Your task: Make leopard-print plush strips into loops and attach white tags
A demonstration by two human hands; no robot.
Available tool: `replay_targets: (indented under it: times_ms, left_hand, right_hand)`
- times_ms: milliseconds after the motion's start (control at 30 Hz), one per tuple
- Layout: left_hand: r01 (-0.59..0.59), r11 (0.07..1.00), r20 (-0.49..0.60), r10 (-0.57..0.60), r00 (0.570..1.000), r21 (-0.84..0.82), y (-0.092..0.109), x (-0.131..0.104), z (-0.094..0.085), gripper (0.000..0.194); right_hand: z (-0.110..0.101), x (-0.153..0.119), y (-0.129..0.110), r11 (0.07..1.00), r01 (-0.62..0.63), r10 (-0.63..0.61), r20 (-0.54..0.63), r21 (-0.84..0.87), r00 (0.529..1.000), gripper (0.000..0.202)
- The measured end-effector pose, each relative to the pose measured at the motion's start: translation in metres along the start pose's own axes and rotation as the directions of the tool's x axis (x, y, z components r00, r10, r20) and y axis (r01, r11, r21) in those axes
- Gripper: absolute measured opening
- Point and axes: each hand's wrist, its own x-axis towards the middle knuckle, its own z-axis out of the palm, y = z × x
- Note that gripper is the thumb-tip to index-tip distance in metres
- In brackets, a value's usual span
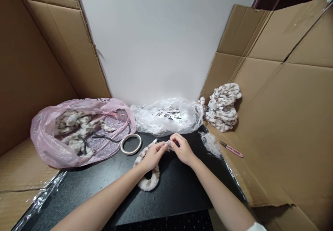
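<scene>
Both of my hands meet above the middle of the black table. My left hand (153, 155) has its fingers pinched together at the fingertips, over a curved white and brown fluffy strip (150, 183) that lies on the table and passes partly under the hand. My right hand (182, 150) is closed too, its thumb and fingers pinching a small whitish piece (168, 144) between the two hands. That piece is too small to make out, and the fingers hide part of it. A roll of tape (131, 144) lies flat just left of the strip.
A pink plastic bag (47, 133) with fluffy pieces and dark cords lies left. Behind my hands is a clear bag (145, 120). Fluffy loops (224, 107), loose white fluff (211, 144) and a pink-handled tool (235, 151) lie right. Cardboard walls (281, 120) flank the table (182, 192).
</scene>
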Motion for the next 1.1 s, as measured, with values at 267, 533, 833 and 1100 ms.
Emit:
replay_targets:
  times_ms: [267,533,833,1100]
  left_hand:
    - [0.063,0.993,0.045,-0.059,0.997,-0.096,0.000,0.000,0.000,0.049]
    - [0.149,0.960,0.045,-0.142,0.989,-0.237,0.000,0.000,-0.001,0.052]
    - [0.168,0.951,0.052,-0.160,0.986,-0.260,0.005,0.000,-0.004,0.048]
    - [0.133,0.965,-0.011,-0.139,0.990,-0.227,0.007,0.001,-0.003,0.046]
  right_hand:
    - [0.016,-0.002,0.007,0.874,-0.256,0.283,-0.004,0.414,0.959,0.022]
    - [0.027,-0.005,0.016,0.796,-0.356,0.374,0.064,0.490,0.925,0.034]
    - [0.023,-0.007,0.014,0.940,-0.174,0.200,-0.060,0.294,0.978,0.024]
    - [0.028,-0.009,0.011,0.963,-0.135,0.177,-0.168,0.232,0.970,0.019]
